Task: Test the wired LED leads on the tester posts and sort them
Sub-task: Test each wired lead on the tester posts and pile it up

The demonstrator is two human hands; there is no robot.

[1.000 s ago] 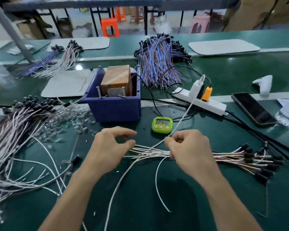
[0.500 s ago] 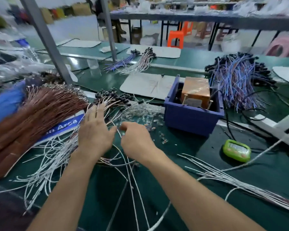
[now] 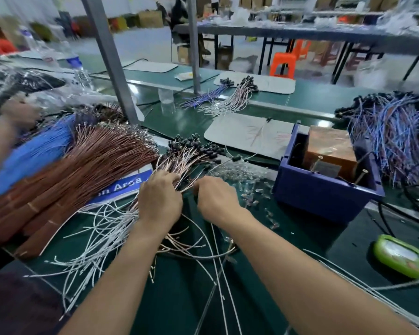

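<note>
Left hand [image 3: 159, 201]: fingers curled down over a bunch of LED leads [image 3: 189, 155], gripping them where the strands fan out.
Right hand [image 3: 215, 199]: just beside the left, knuckles up and fingers folded under against the same bunch; the fingertips are hidden, so I cannot tell whether it pinches a strand.
LED leads: thin, limp white and pinkish wires, each capped with a small black cylinder; they lie in a loose sheaf on the desk [image 3: 179, 301], bare ends trailing toward the person.
Desk: dark green, matte surface.
Tester [image 3: 329, 151]: a boxy block with a coppery wrapping, sitting in a blue plastic bin [image 3: 322, 197] to the right of the hands.
Posts [image 3: 360, 176]: slim metal pins standing up at the block's near edge.
Clear LEDs [image 3: 242, 172]: small glassy pieces scattered between the right hand and the bin.
Brown wires [image 3: 87, 170]: thick, straight, taped bundles to the left.
Timer [image 3: 400, 256]: rounded, lime green, glossy, lying flat near the right edge.
</note>
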